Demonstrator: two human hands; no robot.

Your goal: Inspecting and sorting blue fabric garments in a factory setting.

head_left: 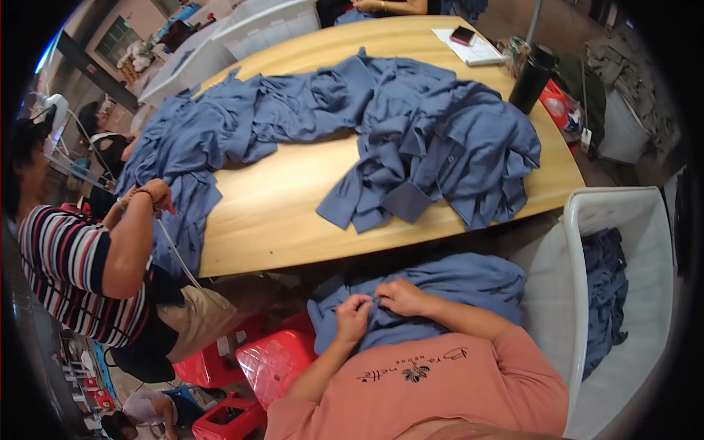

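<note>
Left hand (354, 317) and right hand (401, 297) are pinching blue cloth (469, 279) close together, in front of the torso.
At far left, a co-worker in a striped shirt (81, 268) is facing the table (282, 209); next, the left hand is gripping near the cloth's left end, the right hand clamping just beside it, slightly nearer the table. The cloth is lying between torso and table edge, its long axis running left to right. Most of its bulk is spreading rightward, the right hand sitting nearer it. Farther right, a white bin (576, 293) is holding similar fabric (603, 290).
</note>
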